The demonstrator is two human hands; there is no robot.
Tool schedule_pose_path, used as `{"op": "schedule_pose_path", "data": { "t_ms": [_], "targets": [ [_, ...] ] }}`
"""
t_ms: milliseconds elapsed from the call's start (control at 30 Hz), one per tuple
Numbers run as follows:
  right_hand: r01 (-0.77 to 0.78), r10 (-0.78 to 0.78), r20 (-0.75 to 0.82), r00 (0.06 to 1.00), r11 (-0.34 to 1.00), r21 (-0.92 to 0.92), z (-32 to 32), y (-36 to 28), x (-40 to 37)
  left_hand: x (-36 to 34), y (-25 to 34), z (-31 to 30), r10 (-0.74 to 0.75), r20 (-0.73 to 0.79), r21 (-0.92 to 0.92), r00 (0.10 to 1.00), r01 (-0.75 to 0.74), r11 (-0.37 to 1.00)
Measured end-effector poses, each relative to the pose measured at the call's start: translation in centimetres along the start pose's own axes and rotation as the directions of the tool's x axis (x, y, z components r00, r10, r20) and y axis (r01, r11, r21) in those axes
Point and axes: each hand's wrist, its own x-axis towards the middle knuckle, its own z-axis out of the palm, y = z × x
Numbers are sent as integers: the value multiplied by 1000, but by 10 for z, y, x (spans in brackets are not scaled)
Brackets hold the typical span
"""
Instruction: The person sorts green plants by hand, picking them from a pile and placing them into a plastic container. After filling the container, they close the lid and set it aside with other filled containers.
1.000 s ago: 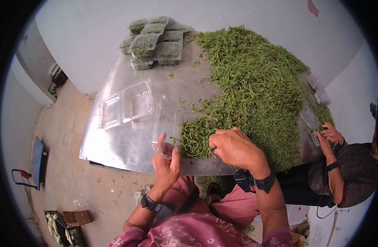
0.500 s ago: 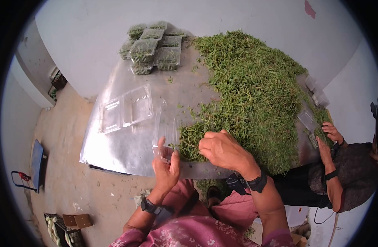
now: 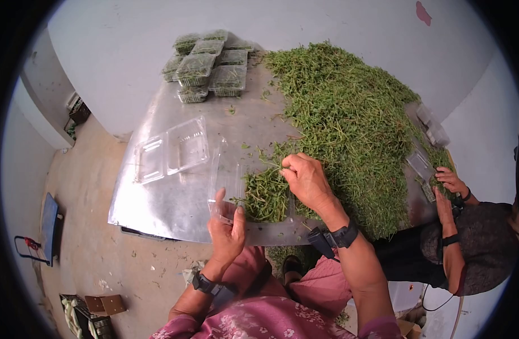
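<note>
I'm pinching the likely flimsy clamshell (image 3: 226, 179) by its near rim with my left hand (image 3: 228, 227), my right hand (image 3: 306, 179) clutching soft greens (image 3: 265, 198)

A table (image 3: 175, 198) fills the middle of the frame. A heap of greens (image 3: 350, 113) covers its right half. Filled boxes (image 3: 206, 65) are stacked at its upper left corner. An open box (image 3: 172, 150) lies left of centre. Right of it stands a held box (image 3: 228, 181), the left hand (image 3: 228, 226) below it and the right hand (image 3: 304, 178) on the heap's lower left edge.
</note>
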Motion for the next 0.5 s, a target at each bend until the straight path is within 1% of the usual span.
{"op": "schedule_pose_path", "data": {
  "t_ms": [133,233,333,433,500],
  "targets": [
    [37,-33,-106,994,999,31,-5,-12,-2,0,-1,-1,-5,3,2,1000,5,1000],
    [57,-58,-99,993,998,-15,-14,-23,-7,0,-1,0,-6,1,-8,1000,6,1000],
    [109,-114,-63,991,991,-82,-16,-28,-14,1,-1,0,4,0,11,1000,-4,1000],
    [121,-136,-91,987,980,-158,-16,-34,-17,0,-3,0,5,2,-6,1000,-5,1000],
    [125,-155,-180,971,978,-168,-21,-38,-15,0,-5,0,13,-11,-11,1000,-13,1000]
  ]
}}
